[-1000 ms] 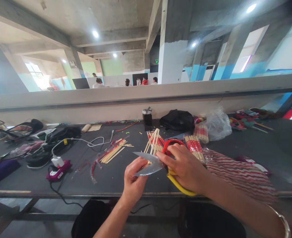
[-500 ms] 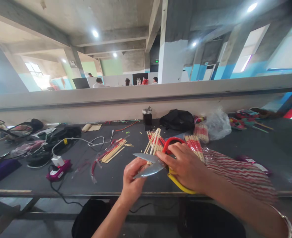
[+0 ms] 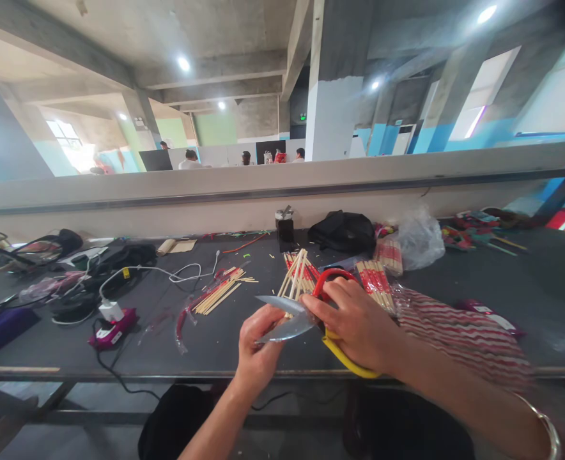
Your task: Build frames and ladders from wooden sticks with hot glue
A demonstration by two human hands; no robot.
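Note:
My right hand point(image 3: 352, 319) grips a pair of scissors point(image 3: 289, 329) with one red and one yellow handle, their blades spread apart and pointing left. Several thin wooden sticks point(image 3: 296, 275) that look like chopsticks rise from my left hand point(image 3: 258, 335), whose fingers are closed around their lower ends. The open blades lie across these lower ends, partly hiding them. Behind the held sticks lies a bundle of chopsticks with red wrapping point(image 3: 311, 271). To the left, loose sticks point(image 3: 221, 294) rest on the dark table beside torn red plastic wrapping point(image 3: 183, 319).
More red-wrapped chopstick packs point(image 3: 376, 284) lie right of centre, next to a striped cloth point(image 3: 459, 329). A black box-shaped container point(image 3: 286, 233), a black bag point(image 3: 342, 231) and a clear plastic bag point(image 3: 421, 239) stand along the back. A purple power strip point(image 3: 114, 329) with cables sits left.
Hardly anything differs. The yellow handle and my right hand have shifted very slightly; the blades stay spread around the stick ends.

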